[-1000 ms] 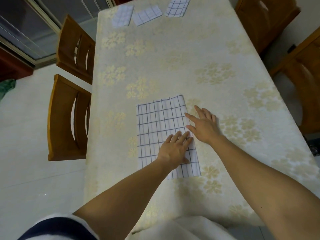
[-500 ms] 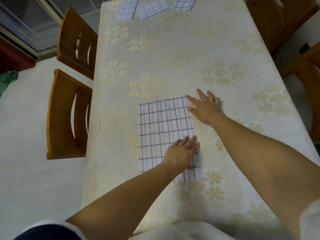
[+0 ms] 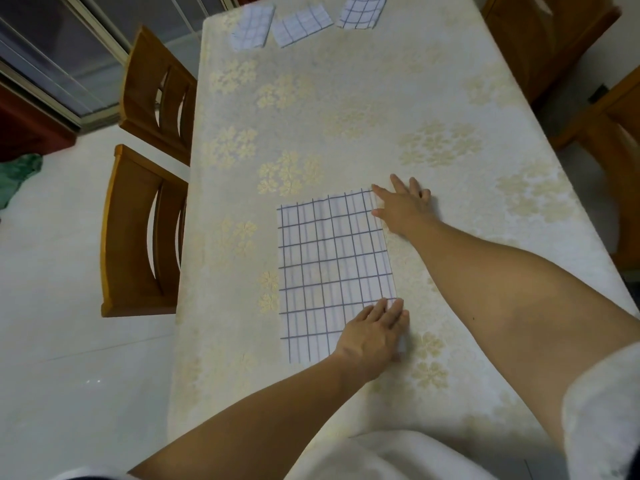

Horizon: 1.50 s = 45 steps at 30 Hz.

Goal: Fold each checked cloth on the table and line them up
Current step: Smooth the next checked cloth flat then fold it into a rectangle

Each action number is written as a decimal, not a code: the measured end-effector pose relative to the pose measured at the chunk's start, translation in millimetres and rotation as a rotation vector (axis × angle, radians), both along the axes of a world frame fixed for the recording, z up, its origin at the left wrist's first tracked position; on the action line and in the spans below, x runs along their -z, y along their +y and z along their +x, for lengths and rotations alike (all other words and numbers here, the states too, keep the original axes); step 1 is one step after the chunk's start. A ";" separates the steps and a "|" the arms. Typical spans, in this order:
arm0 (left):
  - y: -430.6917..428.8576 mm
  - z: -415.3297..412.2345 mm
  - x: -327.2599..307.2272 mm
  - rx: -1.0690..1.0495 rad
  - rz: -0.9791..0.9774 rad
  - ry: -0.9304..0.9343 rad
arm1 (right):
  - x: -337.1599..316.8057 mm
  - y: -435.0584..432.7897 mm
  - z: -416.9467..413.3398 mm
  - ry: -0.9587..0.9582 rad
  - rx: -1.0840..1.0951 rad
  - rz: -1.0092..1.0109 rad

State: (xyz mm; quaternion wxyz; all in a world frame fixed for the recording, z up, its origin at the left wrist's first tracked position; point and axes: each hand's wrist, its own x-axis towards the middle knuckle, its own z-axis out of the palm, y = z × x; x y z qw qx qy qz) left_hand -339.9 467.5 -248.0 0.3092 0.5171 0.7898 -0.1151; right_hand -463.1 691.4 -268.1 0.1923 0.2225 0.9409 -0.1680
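Fingers (image 3: 393,311) of the left hand (image 3: 375,332) are straight and flat, pressing down the near right corner of the checked cloth (image 3: 332,258). The right hand (image 3: 403,209) has its fingers spread flat at the far right corner, nothing pinched. The cloth lies smooth as a long rectangle toward the near edge of the table (image 3: 381,98), a bit left of middle. Three folded cloths (image 3: 301,24) already sit in a row along the far edge. My guess is this one needs more folding, then joins them.
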 end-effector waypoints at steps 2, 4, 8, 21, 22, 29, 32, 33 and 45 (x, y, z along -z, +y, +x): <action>-3.2 3.8 -2.7 0.003 -0.003 -0.034 | 3.7 -4.6 5.8 0.045 0.034 0.011; -7.0 8.6 -5.0 0.023 0.006 -0.055 | 4.3 -7.8 13.6 0.117 0.070 0.035; -15.6 13.7 -6.7 0.024 0.015 -0.099 | -4.8 -14.3 32.2 0.165 0.029 -0.033; 3.2 -36.4 -8.9 -0.256 0.333 -0.141 | -9.4 -92.8 154.6 0.114 0.429 -0.195; 6.3 -40.1 -10.3 -0.231 0.301 -0.104 | -9.3 -98.4 159.3 0.113 0.430 -0.188; 27.3 -50.2 -31.2 0.210 0.150 0.168 | -20.1 -112.8 172.4 0.004 0.348 -0.226; 33.1 -55.6 -23.8 0.322 0.117 0.314 | -20.5 -103.1 176.5 0.026 0.357 -0.368; 33.6 -58.6 -22.4 0.358 0.107 0.349 | -19.7 -97.5 179.0 0.025 0.345 -0.412; 29.0 -119.7 -42.5 0.078 0.247 0.290 | -39.2 11.2 183.0 -0.181 0.049 -0.393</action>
